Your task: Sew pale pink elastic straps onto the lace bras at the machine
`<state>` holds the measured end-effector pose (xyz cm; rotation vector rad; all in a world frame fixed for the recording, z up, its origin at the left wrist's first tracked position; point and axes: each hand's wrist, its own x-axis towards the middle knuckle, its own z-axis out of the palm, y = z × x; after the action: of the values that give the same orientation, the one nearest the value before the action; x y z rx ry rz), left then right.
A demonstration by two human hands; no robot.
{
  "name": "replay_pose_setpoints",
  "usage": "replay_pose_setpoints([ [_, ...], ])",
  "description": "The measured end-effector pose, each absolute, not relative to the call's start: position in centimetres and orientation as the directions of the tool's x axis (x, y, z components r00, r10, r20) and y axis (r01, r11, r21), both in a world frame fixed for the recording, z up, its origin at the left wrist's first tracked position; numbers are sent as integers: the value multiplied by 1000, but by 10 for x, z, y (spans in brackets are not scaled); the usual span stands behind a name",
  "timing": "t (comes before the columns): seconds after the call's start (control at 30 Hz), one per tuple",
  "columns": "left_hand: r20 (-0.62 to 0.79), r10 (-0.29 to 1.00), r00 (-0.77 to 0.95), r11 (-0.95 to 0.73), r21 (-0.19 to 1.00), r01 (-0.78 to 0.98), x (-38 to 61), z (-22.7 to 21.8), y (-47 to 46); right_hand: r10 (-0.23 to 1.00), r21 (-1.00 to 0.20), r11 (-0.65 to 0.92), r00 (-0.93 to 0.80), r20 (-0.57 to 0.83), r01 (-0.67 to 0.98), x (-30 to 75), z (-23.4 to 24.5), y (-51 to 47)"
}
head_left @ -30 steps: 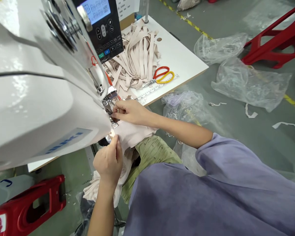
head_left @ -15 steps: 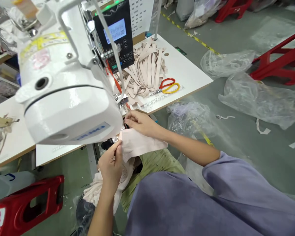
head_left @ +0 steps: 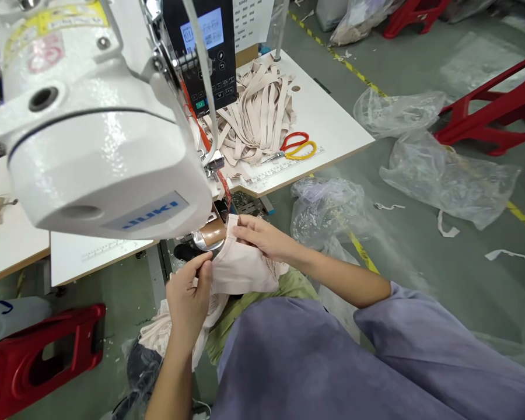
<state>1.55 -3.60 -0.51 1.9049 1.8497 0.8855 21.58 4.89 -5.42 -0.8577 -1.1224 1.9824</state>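
In the head view, a pale pink bra (head_left: 245, 268) with a lace part on its right side is stretched between my hands, over my lap. My right hand (head_left: 265, 236) pinches its narrow top tab between thumb and fingers. My left hand (head_left: 190, 286) is closed at the left edge of the fabric, thumb against forefinger. Just beyond the hands is the sewing area of a white sewing machine (head_left: 109, 169), with a brown curved part (head_left: 213, 232) close to the fabric. The machine head hides much of the needle area.
On the white table (head_left: 336, 122) lie a heap of pale strips (head_left: 262, 111) and scissors (head_left: 300, 146) with red and yellow handles. A control panel (head_left: 205, 58) stands behind. More pale fabric (head_left: 157, 332) hangs at lower left. Red stools (head_left: 48, 361) and plastic bags (head_left: 446, 175) are on the floor.
The bra has come away from the machine toward me and turned, so its top tab and lace now show. My right hand has moved down and right to the tab. The camera view has shifted.
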Motion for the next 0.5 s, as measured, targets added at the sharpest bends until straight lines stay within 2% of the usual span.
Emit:
replay_pose_setpoints([
  [0.1,128,987,92,-152,627,764,23,-6,-40,848,-931,-273,-517,-114,-242,221,-56,30],
  [0.13,116,981,157,-195,606,771,26,-8,-41,858,-961,-168,-512,-33,-220,223,-57,22],
  [0.2,149,949,278,-315,514,798,32,-14,-43,825,-973,154,-520,223,-173,228,-61,9],
  [0.27,250,898,363,-434,359,826,34,-22,-44,692,-840,519,-500,521,-156,232,-65,-1],
  [0.33,368,834,412,-508,217,834,33,-27,-45,540,-642,759,-444,715,-110,236,-66,-6],
  [0.4,454,783,425,-539,157,827,29,-30,-46,440,-498,866,-405,801,-43,238,-65,-8],
  [0.5,531,742,409,-567,172,805,26,-29,-48,368,-396,918,-414,833,20,239,-59,-7],
])
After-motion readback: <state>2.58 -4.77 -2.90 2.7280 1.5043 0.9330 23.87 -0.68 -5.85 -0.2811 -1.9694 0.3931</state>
